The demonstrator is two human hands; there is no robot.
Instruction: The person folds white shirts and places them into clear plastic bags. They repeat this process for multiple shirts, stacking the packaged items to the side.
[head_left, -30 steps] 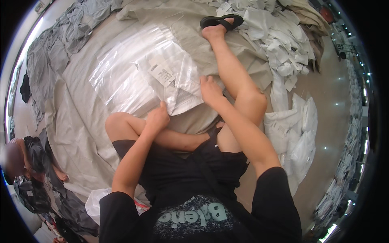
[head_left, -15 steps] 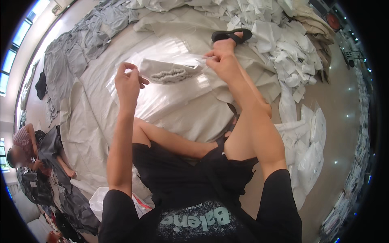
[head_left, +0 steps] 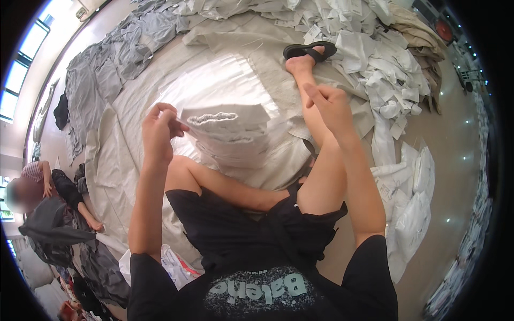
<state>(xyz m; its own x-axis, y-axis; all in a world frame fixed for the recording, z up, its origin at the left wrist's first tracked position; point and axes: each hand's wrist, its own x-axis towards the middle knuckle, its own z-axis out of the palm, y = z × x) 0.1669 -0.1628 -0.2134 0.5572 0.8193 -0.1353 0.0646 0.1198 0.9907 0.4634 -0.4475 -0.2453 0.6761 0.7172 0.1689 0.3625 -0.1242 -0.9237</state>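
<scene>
Plainly, one left hand (head_left: 159, 131) has its thumb and fingers pinched on the corner of one folded white garment (head_left: 230, 131), held up before the crossed leg. One right hand (head_left: 331, 107) hangs off to the garment's right, apart from its fabric (whether those fingertips grip any film, one cannot tell). Beneath lie flat clear plastic bags (head_left: 227, 77), too overlapped to count, on one beige sheet (head_left: 120, 152). Farther out are one white carrier bag (head_left: 174, 267), its contents hidden, some white plastic-wrapped bundles (head_left: 409, 200), one grey garment heap (head_left: 101, 75) and one white garment heap (head_left: 369, 59).
</scene>
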